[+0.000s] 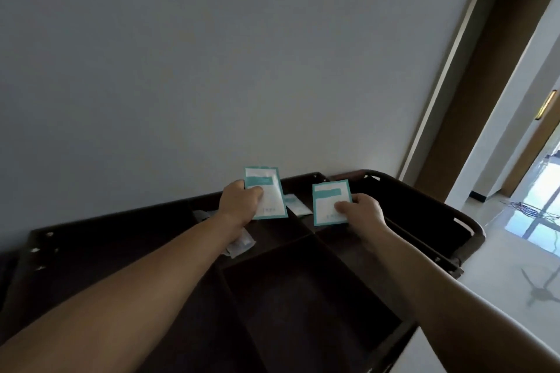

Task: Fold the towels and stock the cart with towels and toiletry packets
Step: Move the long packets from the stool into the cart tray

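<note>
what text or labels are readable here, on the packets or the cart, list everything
Nothing can be read.
Left packet, pinched by the left hand: small print near its bottom edge, too blurred to read.
Right packet, pinched by the right hand: likewise too blurred.
Third packet, lying in the cart: no print legible.
Cart: no lettering visible.

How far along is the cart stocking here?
Done: one small packet lies in a far compartment of the cart. In hand: left hand holds a teal packet, right hand a second teal packet. Left: placing both; no towels are in view.
</note>
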Tool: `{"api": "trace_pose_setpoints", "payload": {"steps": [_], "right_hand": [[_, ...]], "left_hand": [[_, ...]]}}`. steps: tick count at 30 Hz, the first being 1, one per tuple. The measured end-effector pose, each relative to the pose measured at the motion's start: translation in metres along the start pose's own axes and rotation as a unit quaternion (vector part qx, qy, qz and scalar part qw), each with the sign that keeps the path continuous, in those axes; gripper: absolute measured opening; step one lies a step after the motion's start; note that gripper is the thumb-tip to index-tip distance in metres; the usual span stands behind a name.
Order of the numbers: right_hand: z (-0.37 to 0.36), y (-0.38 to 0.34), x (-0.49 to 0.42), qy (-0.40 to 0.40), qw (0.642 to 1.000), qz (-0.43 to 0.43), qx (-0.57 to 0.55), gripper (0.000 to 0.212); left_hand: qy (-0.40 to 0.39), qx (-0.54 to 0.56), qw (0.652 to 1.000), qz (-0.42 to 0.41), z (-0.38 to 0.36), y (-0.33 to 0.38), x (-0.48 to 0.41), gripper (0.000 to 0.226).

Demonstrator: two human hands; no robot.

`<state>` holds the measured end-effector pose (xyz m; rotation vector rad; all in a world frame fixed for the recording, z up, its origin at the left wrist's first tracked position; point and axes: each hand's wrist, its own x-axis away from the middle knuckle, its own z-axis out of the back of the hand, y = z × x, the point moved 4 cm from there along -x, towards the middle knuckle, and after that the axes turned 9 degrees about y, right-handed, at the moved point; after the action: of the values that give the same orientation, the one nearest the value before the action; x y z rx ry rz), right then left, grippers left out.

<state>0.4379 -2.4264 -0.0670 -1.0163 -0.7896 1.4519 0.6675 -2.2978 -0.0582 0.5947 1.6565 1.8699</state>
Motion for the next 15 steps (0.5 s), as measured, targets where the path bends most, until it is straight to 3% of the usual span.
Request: {"api": "trace_pose_setpoints", "payload": {"steps": [12, 15], "right_hand": [[-0.102, 0.048, -0.184, -0.189, 0.98, 0.023, 0.053, 0.004], [-0.134, 0.06, -0.2, -0.243, 0.968, -0.005, 0.067, 0.021]], "left_hand": [[0.181, -0.046, 0.981, 0.048, -0.08, -0.011, -0.057, 0.015], [0.22, -0.049, 0.972, 0.065, -0.081, -0.014, -0.06, 0.016]]}}
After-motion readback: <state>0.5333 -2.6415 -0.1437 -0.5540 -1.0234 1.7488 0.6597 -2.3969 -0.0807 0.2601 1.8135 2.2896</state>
